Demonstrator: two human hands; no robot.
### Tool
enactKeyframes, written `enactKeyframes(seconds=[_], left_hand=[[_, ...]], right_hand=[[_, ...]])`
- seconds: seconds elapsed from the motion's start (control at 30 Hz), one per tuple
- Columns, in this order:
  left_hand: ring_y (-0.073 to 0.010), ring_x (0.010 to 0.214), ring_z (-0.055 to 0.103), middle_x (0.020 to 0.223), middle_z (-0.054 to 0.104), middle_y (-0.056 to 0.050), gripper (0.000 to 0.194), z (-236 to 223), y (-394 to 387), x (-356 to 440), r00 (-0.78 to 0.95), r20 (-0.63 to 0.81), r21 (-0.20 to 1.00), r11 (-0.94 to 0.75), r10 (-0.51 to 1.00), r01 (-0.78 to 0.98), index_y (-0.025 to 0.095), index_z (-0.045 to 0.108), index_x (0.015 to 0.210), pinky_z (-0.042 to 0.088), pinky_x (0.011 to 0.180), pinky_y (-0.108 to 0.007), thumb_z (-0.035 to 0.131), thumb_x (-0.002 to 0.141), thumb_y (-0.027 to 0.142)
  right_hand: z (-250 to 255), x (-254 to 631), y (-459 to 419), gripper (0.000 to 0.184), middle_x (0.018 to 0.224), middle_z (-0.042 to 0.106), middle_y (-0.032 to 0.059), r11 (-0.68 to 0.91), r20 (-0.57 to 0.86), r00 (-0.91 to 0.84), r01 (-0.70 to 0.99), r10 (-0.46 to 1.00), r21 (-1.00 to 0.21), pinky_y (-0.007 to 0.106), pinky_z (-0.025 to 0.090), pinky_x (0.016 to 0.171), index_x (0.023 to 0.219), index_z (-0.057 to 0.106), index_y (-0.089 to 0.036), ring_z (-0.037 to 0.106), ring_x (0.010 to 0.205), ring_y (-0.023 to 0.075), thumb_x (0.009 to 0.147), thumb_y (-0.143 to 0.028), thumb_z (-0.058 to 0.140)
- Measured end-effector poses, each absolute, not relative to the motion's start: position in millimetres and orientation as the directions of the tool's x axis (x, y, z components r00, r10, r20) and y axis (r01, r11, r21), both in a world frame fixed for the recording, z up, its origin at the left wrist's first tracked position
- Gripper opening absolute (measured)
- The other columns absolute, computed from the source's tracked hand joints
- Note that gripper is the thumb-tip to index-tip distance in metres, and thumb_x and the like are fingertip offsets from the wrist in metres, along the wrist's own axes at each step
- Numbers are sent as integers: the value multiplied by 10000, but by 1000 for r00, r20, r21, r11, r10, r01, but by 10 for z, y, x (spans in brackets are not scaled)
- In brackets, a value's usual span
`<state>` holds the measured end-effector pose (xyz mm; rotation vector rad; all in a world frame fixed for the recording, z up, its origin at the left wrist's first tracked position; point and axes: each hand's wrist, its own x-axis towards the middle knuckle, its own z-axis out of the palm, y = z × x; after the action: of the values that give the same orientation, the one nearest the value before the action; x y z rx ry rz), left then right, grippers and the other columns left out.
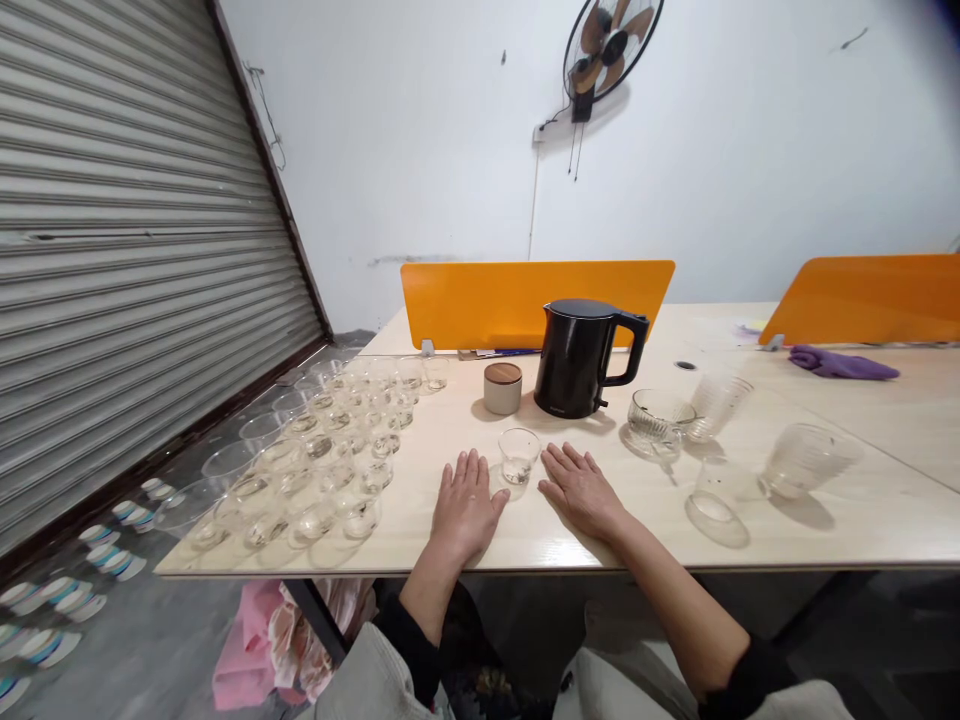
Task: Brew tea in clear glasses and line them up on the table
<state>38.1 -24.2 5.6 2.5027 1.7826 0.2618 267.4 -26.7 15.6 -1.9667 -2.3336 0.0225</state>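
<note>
My left hand [466,503] lies flat on the light wooden table [862,520], fingers stretched out, holding nothing. My right hand [579,488] rests flat beside it, also empty with fingers extended. Between the two hands stands a small clear glass cup [518,455], close to both but touched by neither. Behind it are a black electric kettle [581,357] and a small grey jar with a wooden lid [502,387].
Several small glass cups [330,460] crowd the table's left part. A glass bowl [660,418] and clear glass vessels [806,460] stand to the right. Orange dividers [525,300] line the back, and a purple cloth [840,362] lies far right. Bowls [67,590] sit on the floor.
</note>
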Motion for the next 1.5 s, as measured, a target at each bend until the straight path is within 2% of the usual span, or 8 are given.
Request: enactKeyframes(seconds=[0.47,1.5], left_hand=[[-300,1607,134,1718,159,-144,740,20,-215,383,320,85,141,-330,944,934,74,277,1623,130,1303,-531,249,1052,544],[-296,1610,127,1722,179,-151,758,76,-233,346,321,110,169,-336,941,927,71,273,1622,116,1305,-520,238,1048,565]], right_hand=[[195,2667,-288,668,1705,275,95,158,32,-156,984,987,-77,575,164,1268,1622,377,-172,195,1583,342,1040,-499,345],[78,2703,-207,660,1695,317,84,184,103,-178,982,979,-50,589,204,1249,1600,418,-209,244,1568,346,1027,-515,303]])
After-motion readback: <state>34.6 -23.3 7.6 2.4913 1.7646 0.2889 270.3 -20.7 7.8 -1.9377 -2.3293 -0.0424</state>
